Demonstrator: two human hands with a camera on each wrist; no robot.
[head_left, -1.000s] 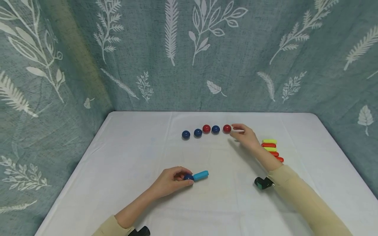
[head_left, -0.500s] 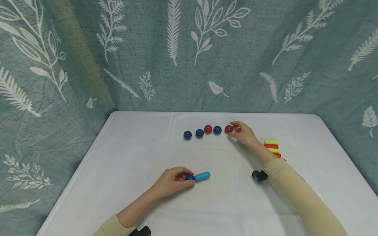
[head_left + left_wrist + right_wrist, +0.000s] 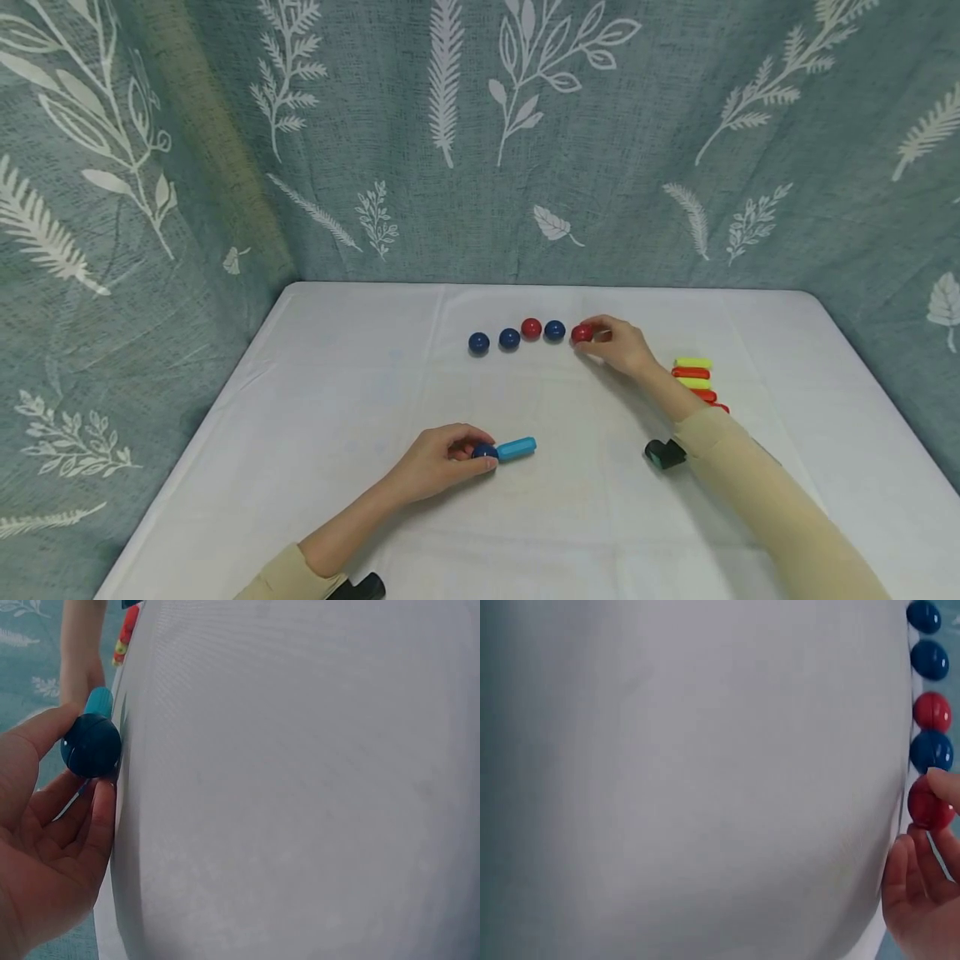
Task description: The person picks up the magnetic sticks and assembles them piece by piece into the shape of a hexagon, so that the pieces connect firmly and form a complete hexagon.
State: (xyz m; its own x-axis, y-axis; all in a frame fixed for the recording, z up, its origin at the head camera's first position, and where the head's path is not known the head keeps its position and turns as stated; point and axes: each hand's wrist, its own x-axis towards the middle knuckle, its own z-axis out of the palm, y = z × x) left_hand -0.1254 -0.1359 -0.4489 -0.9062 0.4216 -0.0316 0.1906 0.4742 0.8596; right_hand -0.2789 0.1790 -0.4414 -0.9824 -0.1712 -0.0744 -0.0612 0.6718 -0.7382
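Note:
My left hand (image 3: pixel 441 458) pinches a dark blue ball (image 3: pixel 91 746) between thumb and fingers, low over the white table. A light blue stick (image 3: pixel 517 449) extends from the ball's right side; the ball and the stick's near end meet. At the back, my right hand (image 3: pixel 618 346) pinches a red ball (image 3: pixel 581 334), the rightmost of a row. In the right wrist view, thumb and fingers lie on opposite sides of this red ball (image 3: pixel 930 804). Left of it stand a blue ball (image 3: pixel 555 331), a red ball (image 3: pixel 531 329) and two more blue balls (image 3: pixel 509 339).
Yellow and red sticks (image 3: pixel 692 373) lie stacked side by side at the right, partly behind my right forearm. The white table (image 3: pixel 360 375) ends at a patterned green curtain (image 3: pixel 480 208). Black wrist devices (image 3: pixel 664 454) sit by both sleeves.
My right hand has moved onto the rightmost red ball, closed its fingers on it and drawn it slightly nearer. The left hand keeps its hold. The head view has shifted slightly.

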